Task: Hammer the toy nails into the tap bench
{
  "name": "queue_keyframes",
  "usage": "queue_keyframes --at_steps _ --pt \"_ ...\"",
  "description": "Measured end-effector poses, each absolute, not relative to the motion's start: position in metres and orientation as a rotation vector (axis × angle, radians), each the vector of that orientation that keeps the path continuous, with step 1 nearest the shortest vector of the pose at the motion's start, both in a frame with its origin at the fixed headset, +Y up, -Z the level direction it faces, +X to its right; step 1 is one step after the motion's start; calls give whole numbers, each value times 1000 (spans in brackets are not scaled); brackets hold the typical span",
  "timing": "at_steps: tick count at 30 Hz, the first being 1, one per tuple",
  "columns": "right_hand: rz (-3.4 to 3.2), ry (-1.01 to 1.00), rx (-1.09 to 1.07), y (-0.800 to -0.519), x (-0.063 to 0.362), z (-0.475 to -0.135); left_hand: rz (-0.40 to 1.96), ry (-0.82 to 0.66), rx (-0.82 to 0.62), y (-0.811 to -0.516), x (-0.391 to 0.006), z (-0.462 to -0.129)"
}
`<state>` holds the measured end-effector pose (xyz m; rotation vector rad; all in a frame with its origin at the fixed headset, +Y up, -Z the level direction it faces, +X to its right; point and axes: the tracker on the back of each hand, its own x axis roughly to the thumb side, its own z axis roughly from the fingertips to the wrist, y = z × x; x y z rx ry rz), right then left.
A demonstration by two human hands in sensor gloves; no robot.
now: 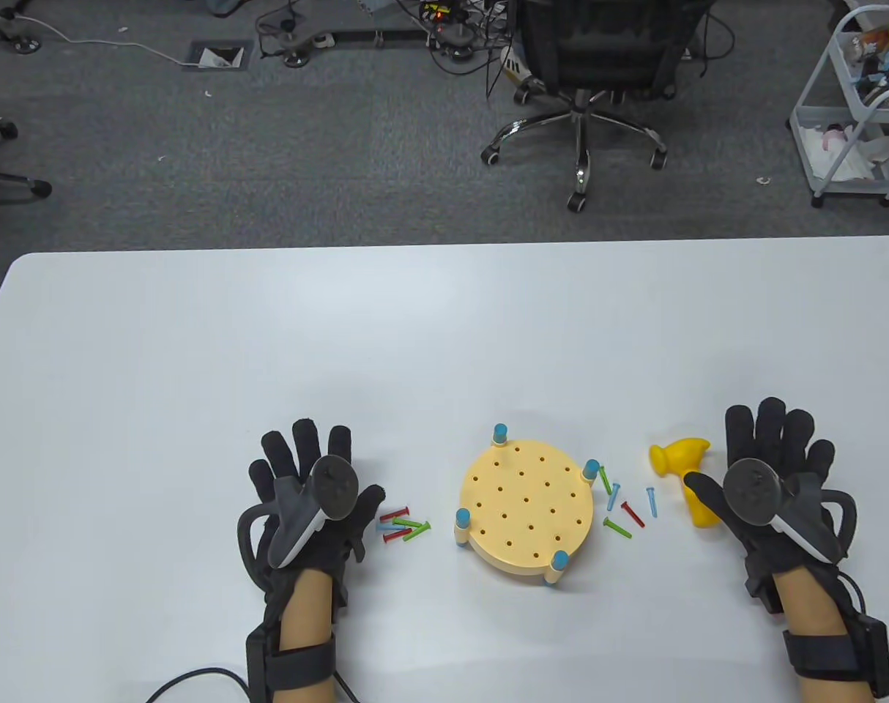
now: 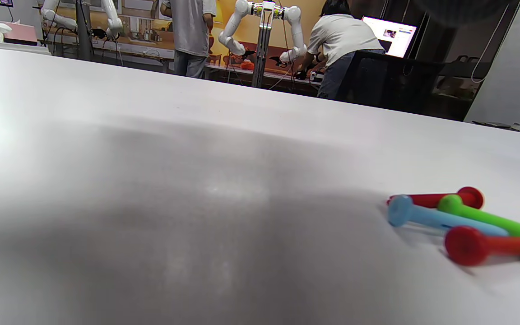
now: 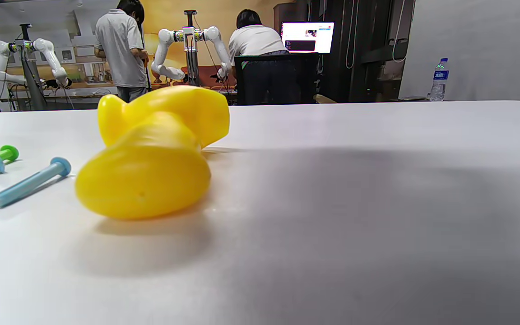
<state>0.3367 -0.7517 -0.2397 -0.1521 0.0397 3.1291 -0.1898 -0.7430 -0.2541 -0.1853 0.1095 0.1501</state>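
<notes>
On the white tabletop (image 1: 444,329), near its front edge, sits the round cream tap bench (image 1: 526,507), a pegboard disc dotted with holes and raised on four blue-capped legs (image 1: 500,433). No nail stands in any of its holes.

Left of the tap bench lies a small heap of toy nails (image 1: 404,525), red, green and blue, crossing one another; the left wrist view shows the same heap (image 2: 467,225) close up at its right edge. Just beyond that heap, further from the tap bench, the left hand (image 1: 309,498) lies flat on the tabletop with fingers spread and straight, holding nothing, its thumb tip just beside the nails. A grey tracker (image 1: 316,512) is strapped to its back.

Right of the tap bench a second scatter of loose nails (image 1: 624,505) lies apart from one another: green, blue and red ones. Further right again rests the yellow toy hammer (image 1: 686,476) on its side, head pointing away from the person. The right wrist view shows its handle end (image 3: 145,180) nearest the camera and two blue nails (image 3: 30,183) to its left. The right hand (image 1: 774,476) rests flat just right of the hammer, fingers extended and relaxed, gripping nothing; its thumb reaches toward the hammer's handle, and whether it touches cannot be told.
</notes>
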Motion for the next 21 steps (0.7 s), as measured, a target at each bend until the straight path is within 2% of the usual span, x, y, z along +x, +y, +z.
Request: queue_keyframes --at_steps 7,11,17,21 --pt "3079 76 -137 -754 334 -241 159 107 -181 -744 -190 -255" --pt "3037 170 -140 -759 328 -243 163 106 -172 -743 -191 -254" --pt "3162 204 -306 -773 317 -250 157 93 -165 -742 -189 -253" --pt "3146 312 -408 -786 318 -257 119 58 -183 -745 -179 -255"
